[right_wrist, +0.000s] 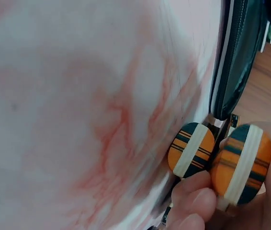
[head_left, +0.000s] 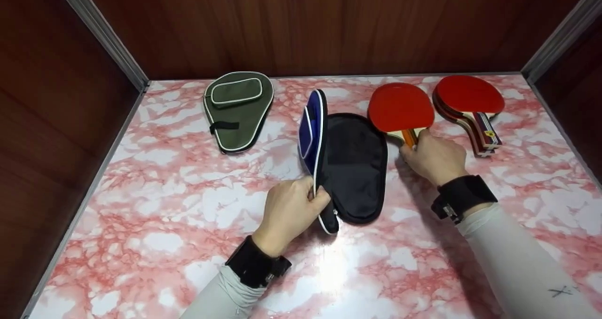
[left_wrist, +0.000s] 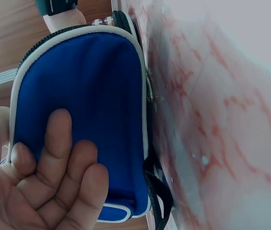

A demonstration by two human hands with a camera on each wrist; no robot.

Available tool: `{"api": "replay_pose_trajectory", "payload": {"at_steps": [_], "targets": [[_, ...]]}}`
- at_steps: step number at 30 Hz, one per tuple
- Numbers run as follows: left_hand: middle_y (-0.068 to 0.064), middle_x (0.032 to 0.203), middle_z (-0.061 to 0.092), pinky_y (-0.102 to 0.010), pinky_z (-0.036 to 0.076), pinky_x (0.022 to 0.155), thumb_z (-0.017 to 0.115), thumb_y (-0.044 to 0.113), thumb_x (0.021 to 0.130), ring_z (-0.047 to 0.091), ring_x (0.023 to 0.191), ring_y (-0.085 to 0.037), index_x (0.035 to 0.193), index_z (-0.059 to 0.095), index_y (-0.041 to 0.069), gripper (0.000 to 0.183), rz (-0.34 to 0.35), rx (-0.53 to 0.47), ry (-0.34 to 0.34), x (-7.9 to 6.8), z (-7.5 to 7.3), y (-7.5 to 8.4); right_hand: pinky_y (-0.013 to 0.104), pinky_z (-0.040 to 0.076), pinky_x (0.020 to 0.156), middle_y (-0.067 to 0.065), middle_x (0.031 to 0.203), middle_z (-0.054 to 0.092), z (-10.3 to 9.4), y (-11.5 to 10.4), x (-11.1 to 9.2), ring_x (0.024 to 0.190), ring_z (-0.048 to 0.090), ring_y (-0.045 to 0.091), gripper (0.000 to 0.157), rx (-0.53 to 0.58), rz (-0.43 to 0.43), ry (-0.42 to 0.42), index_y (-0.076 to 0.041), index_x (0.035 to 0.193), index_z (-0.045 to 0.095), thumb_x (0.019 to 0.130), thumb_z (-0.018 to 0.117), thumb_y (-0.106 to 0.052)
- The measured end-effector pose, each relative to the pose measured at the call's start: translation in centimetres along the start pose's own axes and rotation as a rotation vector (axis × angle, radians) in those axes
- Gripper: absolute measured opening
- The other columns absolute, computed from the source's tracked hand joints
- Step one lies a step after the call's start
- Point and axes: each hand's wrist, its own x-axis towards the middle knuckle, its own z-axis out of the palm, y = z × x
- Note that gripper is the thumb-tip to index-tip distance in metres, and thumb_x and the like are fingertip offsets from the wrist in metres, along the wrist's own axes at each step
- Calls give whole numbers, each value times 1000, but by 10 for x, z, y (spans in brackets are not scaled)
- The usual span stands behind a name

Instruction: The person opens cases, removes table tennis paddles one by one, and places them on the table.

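A blue table tennis paddle case (head_left: 306,135) with white piping lies unzipped, its black lining (head_left: 356,168) facing up. My left hand (head_left: 291,208) pinches the blue flap near its narrow end and keeps it standing upright; the left wrist view shows the fingers over the blue cloth (left_wrist: 102,96). To the right, my right hand (head_left: 435,156) grips the handle of a red table tennis paddle (head_left: 400,107). In the right wrist view, the gripped handle end (right_wrist: 241,164) is striped orange and black, and a second handle end (right_wrist: 191,150) sits close beside it.
A green paddle case (head_left: 242,107) with a small pocket lies at the back left. At the back right, stacked red paddles (head_left: 470,95) lie just beyond the right hand. Wood-grain panels (head_left: 329,27) wall in the red-and-white marbled table (head_left: 160,262).
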Motion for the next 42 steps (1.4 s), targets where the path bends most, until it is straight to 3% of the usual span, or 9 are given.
{"api": "replay_pose_trajectory", "payload": {"at_steps": [7,14,23,30,42], "targets": [[10,58,36,-45,41,50,70,21,89,48,51,-25,65,48,19,33,7,2,-3,0,1,-1,64,48,71,19,78,66,1,-5,-4,80,67,51,49,-55,0,34,2,95,63,107,54,-45],[11,58,35,-45,40,50,70,20,89,49,51,-25,64,49,19,32,6,-6,1,0,1,-1,67,51,65,23,71,66,4,-12,-8,74,67,54,54,-107,-22,118,2,76,66,106,57,-41],[11,58,36,-45,41,50,69,20,88,49,50,-26,64,48,19,32,7,-3,-1,1,1,0,64,52,66,18,71,65,0,-10,-8,74,67,51,53,-78,-24,55,0,74,67,106,59,-42],[11,58,34,-45,41,49,69,20,88,47,51,-24,64,47,20,33,6,1,-4,0,1,-1,65,50,71,19,78,66,-4,-7,-6,80,68,52,51,-89,-2,-19,0,88,65,106,58,-47],[11,58,34,-45,40,50,70,20,88,50,50,-27,64,47,19,33,10,-2,8,0,2,-1,64,49,72,16,75,65,-5,-9,-5,78,66,50,49,-86,18,-43,0,88,66,105,59,-46]]}}
